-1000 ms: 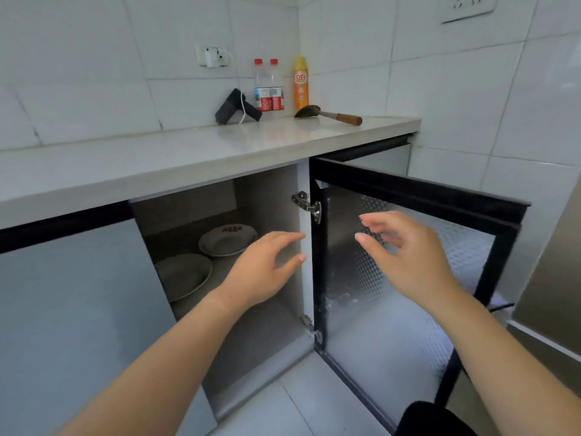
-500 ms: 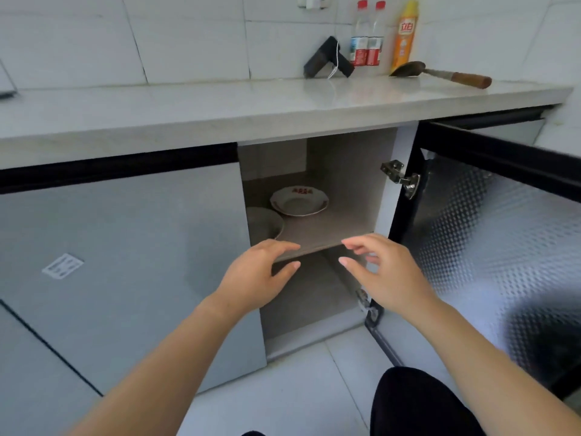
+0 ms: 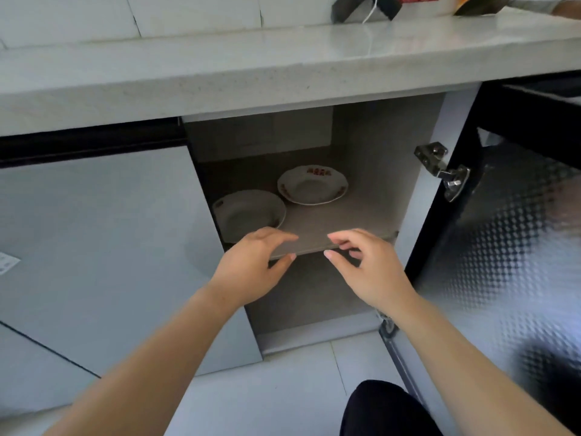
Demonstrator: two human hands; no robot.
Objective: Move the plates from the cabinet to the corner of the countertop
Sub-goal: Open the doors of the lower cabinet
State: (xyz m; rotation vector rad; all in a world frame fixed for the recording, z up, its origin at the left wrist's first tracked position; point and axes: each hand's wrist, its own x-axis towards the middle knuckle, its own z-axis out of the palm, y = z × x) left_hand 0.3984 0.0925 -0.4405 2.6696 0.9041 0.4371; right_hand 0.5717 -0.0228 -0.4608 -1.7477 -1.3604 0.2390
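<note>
Inside the open cabinet (image 3: 380,143), on its upper shelf (image 3: 345,220), two plates side by side: a plain white plate (image 3: 248,212) at the front left, partly hidden behind the edge of the closed door (image 3: 110,247), and a red-patterned plate (image 3: 312,185) farther back and to the right, rims near each other, whether touching hard to tell. Both lying flat, right way up. Just before the shelf's front edge, the left grip (image 3: 251,262) hovering, fingers loosely curved and apart from the thumb, nothing in it, fingertips close to the plain white plate yet not on it. Beside it at the same height, the right grip (image 3: 367,265), likewise empty, fingers relaxed and spread, thumb below the shelf edge. A small gap between the two. To the right, the cabinet door (image 3: 503,247) swung wide, black frame, dimpled glass panel, metal hinge (image 3: 443,169) near its top corner. Above, the pale desk (image 3: 220,67) running across, a black folded object (image 3: 345,7) with a white cord at its back by the tiled wall. Below, light floor tiles (image 3: 267,398) and a dark-clad knee (image 3: 386,410).
</note>
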